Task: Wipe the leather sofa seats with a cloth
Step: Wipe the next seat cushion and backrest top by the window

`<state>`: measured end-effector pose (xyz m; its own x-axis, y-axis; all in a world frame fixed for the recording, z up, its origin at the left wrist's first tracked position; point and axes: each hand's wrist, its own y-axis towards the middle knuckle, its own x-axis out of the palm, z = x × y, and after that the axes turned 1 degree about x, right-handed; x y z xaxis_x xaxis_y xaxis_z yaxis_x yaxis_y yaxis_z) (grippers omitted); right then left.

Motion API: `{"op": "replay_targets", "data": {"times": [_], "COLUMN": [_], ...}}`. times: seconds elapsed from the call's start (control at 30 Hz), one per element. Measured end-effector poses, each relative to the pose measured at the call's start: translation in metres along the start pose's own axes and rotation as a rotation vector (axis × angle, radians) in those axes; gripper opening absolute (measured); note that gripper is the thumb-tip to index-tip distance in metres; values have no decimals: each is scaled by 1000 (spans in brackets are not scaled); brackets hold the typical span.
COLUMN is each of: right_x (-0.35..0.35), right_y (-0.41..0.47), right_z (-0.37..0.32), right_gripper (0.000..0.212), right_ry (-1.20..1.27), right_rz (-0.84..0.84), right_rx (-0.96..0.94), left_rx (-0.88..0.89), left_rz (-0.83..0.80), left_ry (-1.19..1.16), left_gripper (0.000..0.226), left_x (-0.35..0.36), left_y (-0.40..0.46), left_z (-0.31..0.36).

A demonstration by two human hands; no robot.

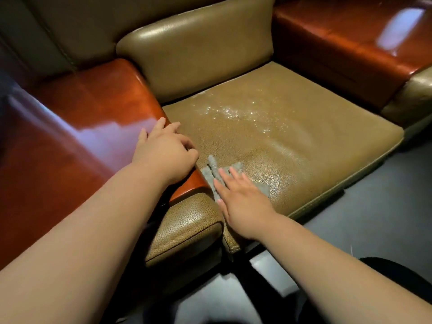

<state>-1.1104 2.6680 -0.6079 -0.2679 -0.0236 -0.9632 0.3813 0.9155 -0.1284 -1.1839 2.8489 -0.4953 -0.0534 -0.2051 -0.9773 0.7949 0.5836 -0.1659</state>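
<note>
No brand, label or writing can be read anywhere in view. The cloth is a small grey rag of nubby, terry-like weave, rumpled into uneven folds; it lies on the front left corner of the seat cushion, mostly under the right hand. That hand lies flat on it, fingers straight and spread, pressing down without curling round the fabric; grey edges show beyond the fingertips and beside the thumb side.

The cushion is olive-brown leather with a fine pebbled grain, squarish with rounded, piped edges. Beyond the right hand, toward the backrest, a patch of the seat glistens with scattered bright specks, perhaps moisture. The backrest is smoother leather of the same olive tone, padded and rounded.

The left hand rests on the inner edge of the glossy reddish-brown armrest, its fingers loosely bent, some draped over the edge toward the seat, holding nothing. Below that hand the armrest front is pebbled olive padding. Far right of the right hand stands another glossy reddish-brown arm.
</note>
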Motion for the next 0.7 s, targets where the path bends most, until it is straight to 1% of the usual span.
{"op": "replay_targets", "data": {"times": [0.07,0.1,0.17,0.23,0.27,0.3,0.33,0.43,0.47,0.5,0.53,0.57,0.63,0.7], "right_x": [-7,-9,-13,-21,-21,-20,-17,3,6,3,-3,-8,-21,-26], "right_y": [4,6,9,9,9,9,8,-4,-7,-8,-5,-1,5,7], "right_z": [22,39,81,104,102,94,79,33,29,34,49,69,112,133], "right_gripper": [62,65,69,65,64,65,66,68,69,71,74,77,75,69], "right_ry": [-18,-21,-25,5,10,-1,-17,-39,-41,-48,-63,-77,-85,-42], "right_rz": [10,54,130,149,150,151,144,107,87,45,29,26,73,115], "right_rx": [34,97,296,494,541,538,474,100,19,-20,-15,35,241,452], "left_rx": [-64,-63,-63,-68,-79,-79,-73,-53,-43,-29,-10,9,25,9], "left_rz": [-36,-4,69,56,43,43,51,101,118,128,129,120,83,27], "left_ry": [36,24,-38,-7,5,6,1,-57,-74,-84,-82,-68,-16,65], "left_gripper": [37,34,34,38,39,41,41,40,40,40,43,48,56,55], "left_x": [9,15,19,20,18,17,17,18,19,21,21,22,21,18], "left_y": [-8,-11,-17,-15,-15,-14,-15,-17,-18,-18,-18,-18,-17,-17], "left_z": [16,21,25,25,25,25,26,25,24,23,23,23,25,30]}}
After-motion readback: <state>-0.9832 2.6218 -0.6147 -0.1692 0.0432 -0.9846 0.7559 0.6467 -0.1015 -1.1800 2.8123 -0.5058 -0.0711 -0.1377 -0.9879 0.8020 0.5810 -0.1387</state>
